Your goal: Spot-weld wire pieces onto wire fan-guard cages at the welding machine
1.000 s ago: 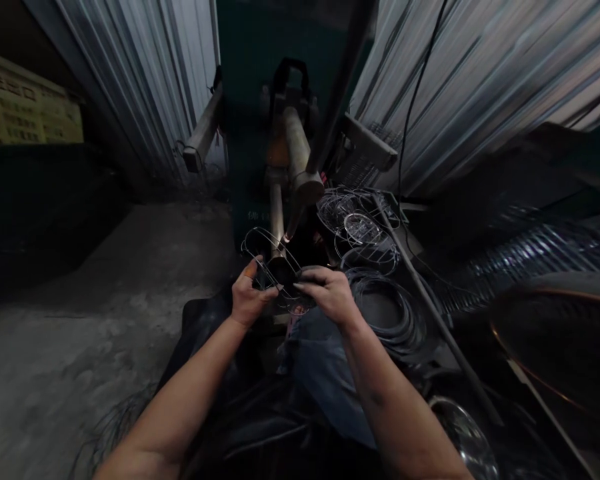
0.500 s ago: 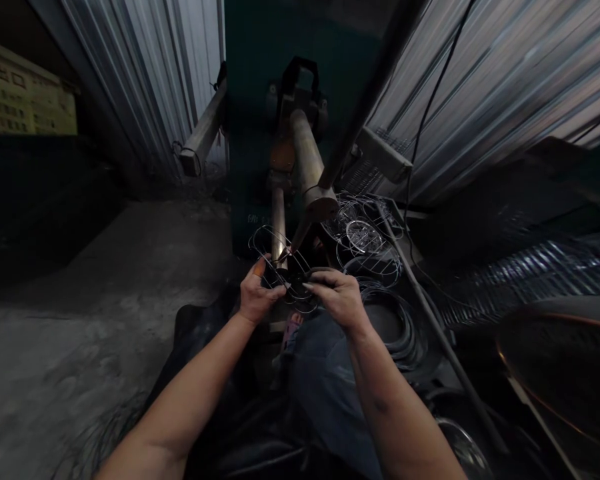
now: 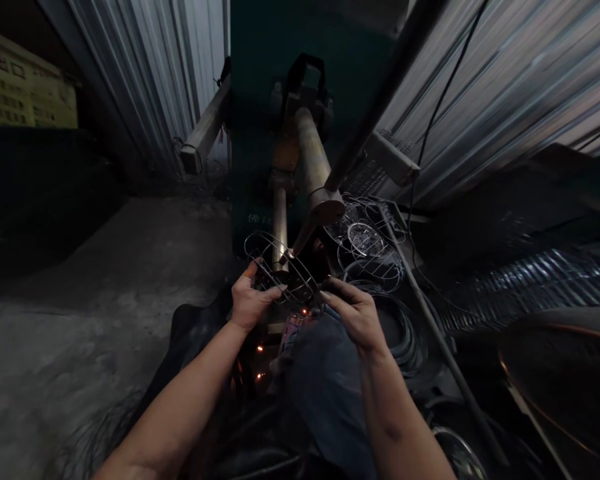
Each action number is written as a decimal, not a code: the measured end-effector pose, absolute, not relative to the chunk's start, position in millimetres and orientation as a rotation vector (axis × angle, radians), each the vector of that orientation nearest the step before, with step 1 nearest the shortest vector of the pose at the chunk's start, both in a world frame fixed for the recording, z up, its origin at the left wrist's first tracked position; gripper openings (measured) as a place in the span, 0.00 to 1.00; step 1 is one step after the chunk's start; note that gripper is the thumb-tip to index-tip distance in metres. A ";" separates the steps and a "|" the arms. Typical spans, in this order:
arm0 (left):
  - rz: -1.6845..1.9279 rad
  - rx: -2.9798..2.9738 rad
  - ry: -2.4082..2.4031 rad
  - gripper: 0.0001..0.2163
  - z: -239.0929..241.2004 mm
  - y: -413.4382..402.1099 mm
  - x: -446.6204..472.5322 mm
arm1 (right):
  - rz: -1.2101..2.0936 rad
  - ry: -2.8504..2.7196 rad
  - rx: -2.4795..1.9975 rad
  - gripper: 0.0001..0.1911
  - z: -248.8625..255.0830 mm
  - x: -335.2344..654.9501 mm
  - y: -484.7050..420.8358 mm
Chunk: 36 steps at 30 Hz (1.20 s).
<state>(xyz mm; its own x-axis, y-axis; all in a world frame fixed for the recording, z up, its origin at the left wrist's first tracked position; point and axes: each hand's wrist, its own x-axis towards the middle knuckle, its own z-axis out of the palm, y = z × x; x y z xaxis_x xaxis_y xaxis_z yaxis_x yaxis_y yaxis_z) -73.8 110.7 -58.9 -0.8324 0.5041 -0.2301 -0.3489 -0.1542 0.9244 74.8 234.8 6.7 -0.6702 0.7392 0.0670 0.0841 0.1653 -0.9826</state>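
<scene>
A small round wire cage [image 3: 280, 267] is held under the pointed tip of a welding machine's upper arm [image 3: 316, 175]. My left hand [image 3: 249, 299] is closed on the cage's near left side, thumb on top. Fingers of my right hand [image 3: 356, 313] pinch its right rim. Orange sparks [image 3: 260, 348] fall below the cage, over my lap. A lower metal rod [image 3: 279, 220] of the machine runs under the cage.
A pile of finished wire cages [image 3: 367, 243] and dark wire rings [image 3: 400, 327] lies to the right. A green machine body [image 3: 290, 100] stands ahead, between corrugated metal walls. Concrete floor [image 3: 105, 293] spreads on the left. A large round metal object [image 3: 560, 373] sits at the far right.
The cage has been turned and tilted under the welding tip. My right hand slid lower along its right rim. Sparks now drop beneath it.
</scene>
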 end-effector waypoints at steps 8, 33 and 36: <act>2.068 0.388 1.789 0.31 -72.0 119.3 -86.4 | 1.474 -1.890 -0.822 0.13 5.6 45.5 236.8; 2.092 0.312 1.699 0.22 -72.5 121.8 -85.0 | 1.326 -1.943 -0.767 0.12 10.4 29.2 240.6; 2.079 0.334 1.826 0.23 -74.7 113.5 -80.0 | 0.885 -2.028 -0.722 0.12 15.2 47.4 221.1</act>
